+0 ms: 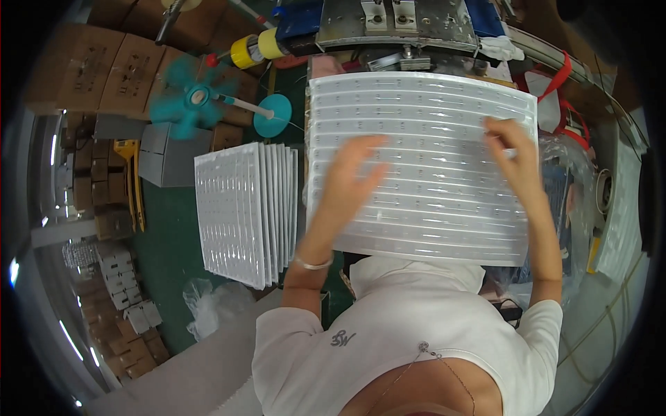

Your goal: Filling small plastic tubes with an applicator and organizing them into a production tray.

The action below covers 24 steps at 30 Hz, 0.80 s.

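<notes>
A large white panel (423, 201) lies in front of me, with curved rows of glossy strips and small dark marks along them. Over its left part hovers my left hand (350, 177), blurred, its thumb and fingers apart and nothing seen between them. My right hand (517, 156) is over the upper right part with bent fingers. Motion blur hides whether it pinches anything, and a small pale patch shows among its fingers. Whether either hand touches the panel I cannot tell. To the left stands a row of several similar white panels (232, 211), leaning together.
Beyond the panel is a metal machine (395, 24) with brackets. A teal fan (198, 97), yellow tape rolls (246, 52) and stacked cardboard boxes (90, 69) stand at the far left. Clear plastic bags (218, 305) lie on the green floor. Red straps (555, 80) hang at the right.
</notes>
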{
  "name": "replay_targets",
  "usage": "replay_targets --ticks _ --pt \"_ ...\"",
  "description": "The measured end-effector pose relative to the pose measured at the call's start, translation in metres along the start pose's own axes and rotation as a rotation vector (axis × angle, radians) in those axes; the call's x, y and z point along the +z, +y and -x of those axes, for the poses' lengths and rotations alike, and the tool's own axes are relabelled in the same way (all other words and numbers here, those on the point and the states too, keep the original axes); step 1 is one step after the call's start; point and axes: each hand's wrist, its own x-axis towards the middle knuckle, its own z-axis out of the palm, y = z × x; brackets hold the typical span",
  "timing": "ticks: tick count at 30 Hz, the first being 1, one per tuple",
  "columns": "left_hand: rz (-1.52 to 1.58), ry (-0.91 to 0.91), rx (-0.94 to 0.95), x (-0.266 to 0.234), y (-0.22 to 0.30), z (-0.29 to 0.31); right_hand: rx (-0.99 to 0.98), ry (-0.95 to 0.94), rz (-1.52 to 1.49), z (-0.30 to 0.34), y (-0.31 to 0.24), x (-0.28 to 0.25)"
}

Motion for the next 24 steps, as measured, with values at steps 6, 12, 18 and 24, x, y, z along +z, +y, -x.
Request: replay_targets --ticks 6,12,18,24 --pt "0.195 0.507 -0.338 -0.091 -0.044 0.039 -0.726 -0.386 0.063 0.013 -0.074 0.169" --pt "0.229 0.566 -0.3 -0.085 -0.067 0.026 -0.873 -0.633 0.284 0.019 -0.094 0.203" --pt "0.028 0.331 0.049 -0.021 -0.046 -0.09 -0.225 -0.274 -0.302 -0.053 -0.05 0.098" --pt "-0.535 0.45 0.522 0.062 0.017 -0.226 0.034 0.292 -0.101 -0.108 -0.016 -0.006"
